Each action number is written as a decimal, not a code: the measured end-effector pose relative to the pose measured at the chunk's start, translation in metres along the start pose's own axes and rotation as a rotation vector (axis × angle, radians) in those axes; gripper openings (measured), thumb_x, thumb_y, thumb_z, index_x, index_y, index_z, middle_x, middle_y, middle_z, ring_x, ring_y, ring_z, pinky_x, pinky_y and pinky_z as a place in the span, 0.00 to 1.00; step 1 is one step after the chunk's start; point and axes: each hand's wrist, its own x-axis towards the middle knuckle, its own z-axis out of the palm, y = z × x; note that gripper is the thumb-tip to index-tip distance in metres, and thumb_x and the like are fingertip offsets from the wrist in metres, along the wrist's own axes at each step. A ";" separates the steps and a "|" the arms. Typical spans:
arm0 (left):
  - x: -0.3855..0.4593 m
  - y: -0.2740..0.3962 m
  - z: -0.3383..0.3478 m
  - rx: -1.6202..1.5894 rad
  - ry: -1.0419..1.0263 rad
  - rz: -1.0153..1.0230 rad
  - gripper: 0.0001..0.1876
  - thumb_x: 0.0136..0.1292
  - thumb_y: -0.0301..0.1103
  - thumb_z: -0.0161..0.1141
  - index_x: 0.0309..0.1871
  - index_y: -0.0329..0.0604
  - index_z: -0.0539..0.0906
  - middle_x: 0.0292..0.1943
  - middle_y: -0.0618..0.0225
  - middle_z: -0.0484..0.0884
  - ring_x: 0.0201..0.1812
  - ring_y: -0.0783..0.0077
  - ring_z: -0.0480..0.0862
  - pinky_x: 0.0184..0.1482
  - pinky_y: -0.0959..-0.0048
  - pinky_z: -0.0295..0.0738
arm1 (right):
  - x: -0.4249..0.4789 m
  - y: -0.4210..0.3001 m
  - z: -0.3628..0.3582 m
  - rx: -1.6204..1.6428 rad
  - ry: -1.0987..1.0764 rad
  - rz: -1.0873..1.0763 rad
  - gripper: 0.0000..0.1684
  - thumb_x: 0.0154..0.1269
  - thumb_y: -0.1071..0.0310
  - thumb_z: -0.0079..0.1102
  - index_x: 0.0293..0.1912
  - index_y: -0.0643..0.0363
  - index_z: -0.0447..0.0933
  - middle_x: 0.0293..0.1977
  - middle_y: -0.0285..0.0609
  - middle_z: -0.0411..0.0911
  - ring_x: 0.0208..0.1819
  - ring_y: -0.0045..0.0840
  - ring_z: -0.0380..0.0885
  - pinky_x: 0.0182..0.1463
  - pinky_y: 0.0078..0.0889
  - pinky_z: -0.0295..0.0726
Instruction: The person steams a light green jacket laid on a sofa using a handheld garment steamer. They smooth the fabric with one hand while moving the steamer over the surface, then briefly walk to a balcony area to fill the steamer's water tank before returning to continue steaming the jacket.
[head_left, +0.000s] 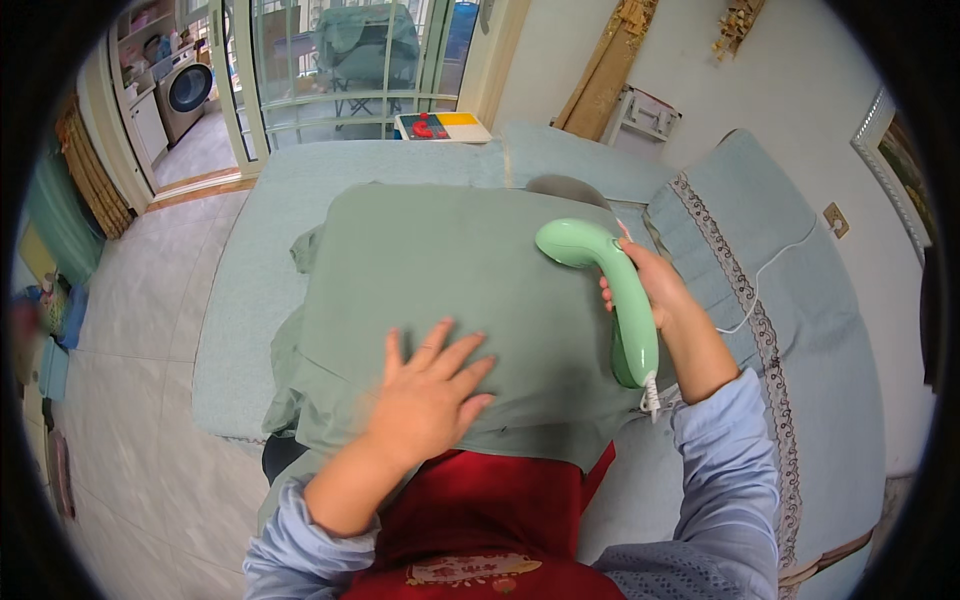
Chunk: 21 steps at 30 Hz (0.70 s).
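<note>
A light-green handheld garment steamer (631, 300) is gripped by my right hand (652, 277) around its handle. Its head is over the right part of a grey-green garment (450, 255); whether it touches the cloth I cannot tell. The garment is stretched over a flat, board-like shape in front of me, with loose folds hanging at its left side. My left hand (435, 382) is over the near part of the cloth, palm down and fingers spread, slightly blurred at the wrist. From the steamer's lower end comes a white cord (651, 397).
A pale blue covered sofa (240, 300) lies beneath and around the garment. Along its right backrest (795, 285), the white cord runs to a wall socket (836, 220). A small table with red toy bricks (424, 127) is behind. Tiled floor (127, 405) spans the left, with a washing machine (184, 90) beyond the doorway.
</note>
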 end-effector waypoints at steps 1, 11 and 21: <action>0.007 0.004 0.009 -0.030 0.015 0.049 0.22 0.64 0.48 0.57 0.60 0.56 0.77 0.66 0.71 0.69 0.70 0.59 0.62 0.67 0.37 0.50 | -0.002 -0.001 0.004 -0.008 0.009 0.001 0.22 0.73 0.52 0.47 0.46 0.64 0.71 0.27 0.49 0.76 0.24 0.33 0.77 0.27 0.39 0.81; 0.021 0.003 0.053 -0.038 -0.197 0.283 0.26 0.67 0.44 0.54 0.68 0.56 0.68 0.70 0.73 0.64 0.71 0.63 0.60 0.70 0.46 0.51 | 0.006 0.008 0.061 -0.230 -0.153 0.059 0.25 0.72 0.49 0.47 0.43 0.65 0.74 0.26 0.46 0.77 0.23 0.30 0.78 0.26 0.35 0.80; 0.018 0.005 0.052 -0.048 -0.229 0.282 0.29 0.65 0.44 0.56 0.70 0.57 0.66 0.71 0.73 0.62 0.73 0.63 0.58 0.71 0.46 0.50 | 0.078 -0.006 0.088 -0.160 -0.136 -0.005 0.26 0.73 0.48 0.46 0.44 0.66 0.72 0.27 0.47 0.76 0.25 0.31 0.78 0.27 0.36 0.82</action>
